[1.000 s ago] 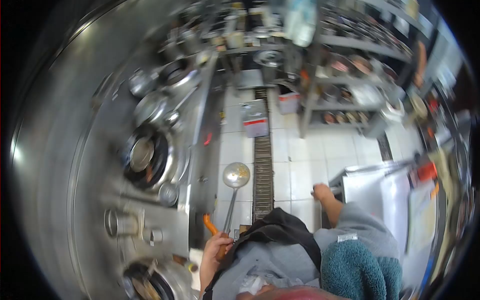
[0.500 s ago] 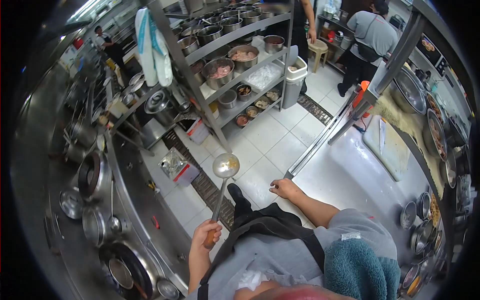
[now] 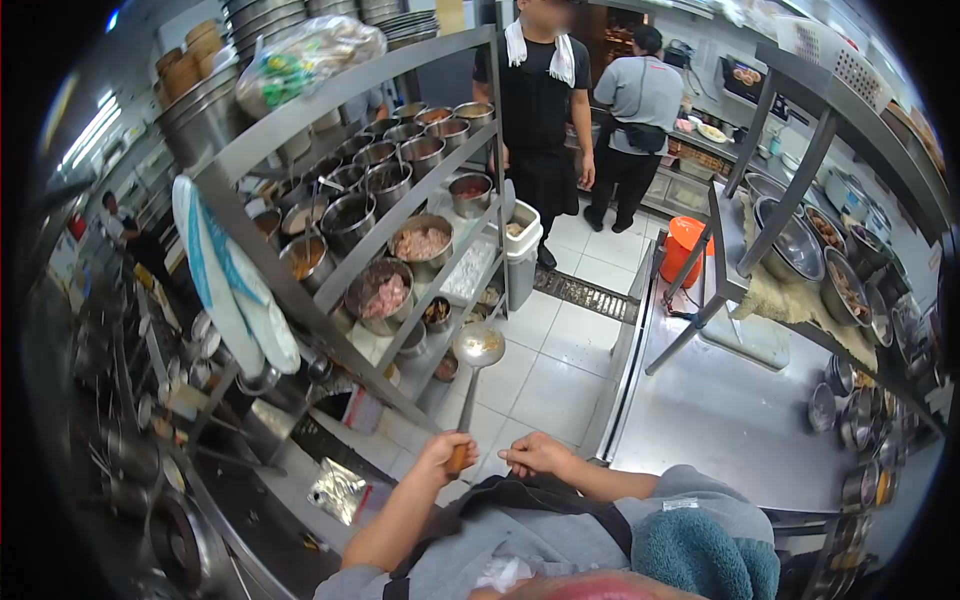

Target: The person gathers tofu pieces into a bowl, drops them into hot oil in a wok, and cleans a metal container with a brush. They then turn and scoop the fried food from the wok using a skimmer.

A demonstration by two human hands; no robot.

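A metal ladle (image 3: pixel 479 345) with bits of food in its bowl points forward over the tiled floor. My left hand (image 3: pixel 446 458) is wrapped round its wooden handle. Just to the right of it, my right hand (image 3: pixel 533 455) hangs in front of the apron with its fingers curled in; whether anything small is between them cannot be made out. The two hands are close but apart. A teal towel (image 3: pixel 700 548) lies over my right shoulder.
A rack (image 3: pixel 345 275) with pots of food stands ahead on the left, a white and blue cloth (image 3: pixel 225 285) on its post. A steel counter (image 3: pixel 730 430) is at the right, with an orange bucket (image 3: pixel 683 250). A person in black (image 3: pixel 545 110) stands ahead; others are farther off.
The view has swung right, away from the stoves toward the rack and counter. My left hand still holds the ladle, now raised farther forward. My right hand has come nearer to it.
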